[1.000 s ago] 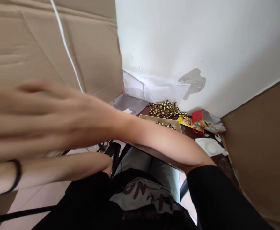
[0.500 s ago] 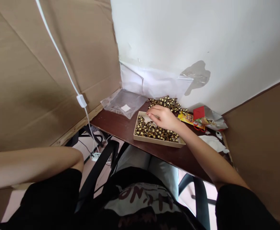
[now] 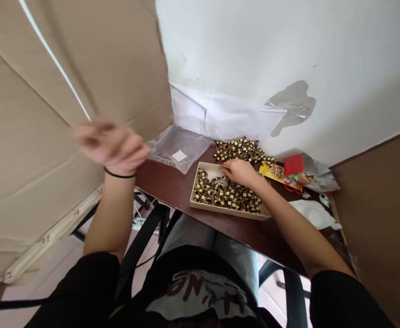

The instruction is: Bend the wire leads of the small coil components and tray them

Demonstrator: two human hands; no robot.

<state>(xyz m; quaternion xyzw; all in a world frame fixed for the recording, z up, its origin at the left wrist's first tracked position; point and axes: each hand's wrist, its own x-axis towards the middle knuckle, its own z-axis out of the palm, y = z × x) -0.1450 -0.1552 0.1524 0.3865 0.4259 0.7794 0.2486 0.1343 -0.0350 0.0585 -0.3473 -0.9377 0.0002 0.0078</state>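
My right hand (image 3: 240, 173) is over the far rim of a shallow cream box (image 3: 230, 211), its fingers bent together and pointing down. Whatever lies between the fingertips is hidden. Inside the box are many small parts (image 3: 220, 193) with pale yellow square bodies and dark, thin pieces; their exact kind does not show. Behind the hand, a loose pile of the same parts (image 3: 239, 149) lies on the dark red table (image 3: 172, 182). My left hand (image 3: 113, 143) is raised in the air left of the table, a black band at its wrist. Motion smears its fingers.
A clear plastic bag (image 3: 186, 141) with a white label lies at the table's back left. To the right are a yellow packet (image 3: 273, 171), a silver and red pouch (image 3: 318, 175) and a white object (image 3: 312, 213). A white cable (image 3: 54, 59) hangs at the left.
My left hand has swung up into view from the left. My right hand has moved slightly right and down at the box's far side. The camera view has shifted a little.
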